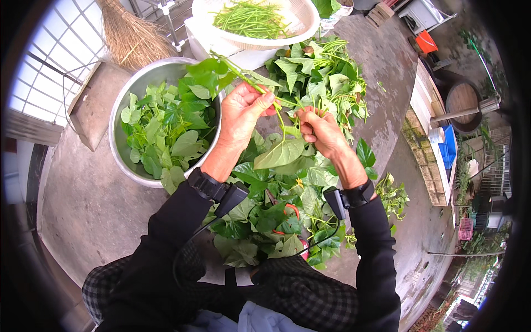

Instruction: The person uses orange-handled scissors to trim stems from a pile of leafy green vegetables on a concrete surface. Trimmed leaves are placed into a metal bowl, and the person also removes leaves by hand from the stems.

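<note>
My left hand [243, 110] pinches a green leafy stem [243, 76] between thumb and fingers, with leaves at its upper end. My right hand [322, 130] is closed on the lower part of the greens, where thin stalks stick out above the fingers. A broad leaf [281, 154] hangs below, between the two hands. To the left stands a metal basin [114, 133] with loose green leaves [166, 124] inside. Beneath my hands, a heap of leafy vines [260, 213] covers the ground, and an orange-red curved handle [293, 210] shows among it.
A white plastic basket [310, 25] of cut green stalks [251, 17] sits on a white box beyond my hands. Another pile of leafy greens [326, 72] lies beside it. A straw broom [130, 36] leans at the far left. A low brick ledge [423, 149] runs along the right.
</note>
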A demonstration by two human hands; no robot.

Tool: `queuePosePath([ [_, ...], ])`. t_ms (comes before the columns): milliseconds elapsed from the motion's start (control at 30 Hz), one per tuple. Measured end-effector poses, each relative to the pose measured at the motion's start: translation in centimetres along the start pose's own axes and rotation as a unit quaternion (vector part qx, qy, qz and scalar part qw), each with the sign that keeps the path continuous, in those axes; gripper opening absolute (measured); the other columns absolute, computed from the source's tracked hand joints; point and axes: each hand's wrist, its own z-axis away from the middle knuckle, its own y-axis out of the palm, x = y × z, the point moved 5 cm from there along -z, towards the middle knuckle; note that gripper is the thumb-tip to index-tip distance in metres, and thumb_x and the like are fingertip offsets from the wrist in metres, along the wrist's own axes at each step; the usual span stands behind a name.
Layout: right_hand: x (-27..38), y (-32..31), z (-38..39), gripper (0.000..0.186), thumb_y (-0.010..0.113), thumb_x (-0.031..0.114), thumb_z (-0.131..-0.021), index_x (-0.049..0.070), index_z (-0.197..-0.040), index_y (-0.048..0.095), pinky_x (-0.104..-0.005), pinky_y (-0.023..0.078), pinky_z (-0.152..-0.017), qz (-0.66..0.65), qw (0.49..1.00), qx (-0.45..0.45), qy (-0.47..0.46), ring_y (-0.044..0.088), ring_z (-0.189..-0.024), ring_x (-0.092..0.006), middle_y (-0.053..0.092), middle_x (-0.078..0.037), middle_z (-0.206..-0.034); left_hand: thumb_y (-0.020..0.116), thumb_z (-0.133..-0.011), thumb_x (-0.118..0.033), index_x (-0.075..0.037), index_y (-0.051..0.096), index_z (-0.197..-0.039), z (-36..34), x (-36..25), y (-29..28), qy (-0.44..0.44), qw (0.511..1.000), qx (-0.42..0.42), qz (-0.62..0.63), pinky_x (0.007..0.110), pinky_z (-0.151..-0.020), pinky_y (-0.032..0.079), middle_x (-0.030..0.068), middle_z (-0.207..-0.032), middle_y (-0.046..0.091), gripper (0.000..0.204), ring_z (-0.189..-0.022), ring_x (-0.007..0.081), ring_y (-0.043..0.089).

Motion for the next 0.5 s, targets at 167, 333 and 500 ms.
queuePosePath([
  [167,-0.2,2.6,1.7,0.012,0.06,0.015,-0.088,0.003,-0.091,0.06,-0.0177,0.026,-0.04,0.019,0.98,0.2,0.008,0.035,-0.047,-0.0026,0.058,-0.001,-0.071,0.064,-0.084,-0.005,-0.004,0.056,-0.094,-0.1,-0.1,-0.3,-0.01,1.0,-0.013,-0.01,0.027,-0.066,0.053,0.0064,-0.084,0.065,0.012,-0.074,0.0134,0.064],
  [333,-0.9,4.4,2.2,0.02,0.061,0.018,-0.089,0.001,-0.098,0.065,-0.0169,0.026,-0.042,0.006,0.983,0.183,0.033,0.035,-0.05,-0.0014,0.054,0.005,-0.069,0.064,-0.084,-0.004,-0.002,0.056,-0.096,-0.4,-0.3,-1.2,0.014,1.0,-0.011,-0.007,0.028,-0.068,0.054,0.0078,-0.086,0.065,0.014,-0.076,0.0148,0.064],
  [500,-0.9,5.1,0.8,0.017,0.061,0.016,-0.088,0.001,-0.092,0.064,-0.0171,0.025,-0.041,-0.009,0.984,0.175,0.009,0.038,-0.051,-0.0014,0.059,0.002,-0.077,0.067,-0.081,-0.002,0.001,0.058,-0.094,-0.9,-2.1,-2.4,0.036,0.997,-0.032,-0.058,0.029,-0.069,0.053,0.0117,-0.091,0.066,0.017,-0.077,0.0166,0.064],
])
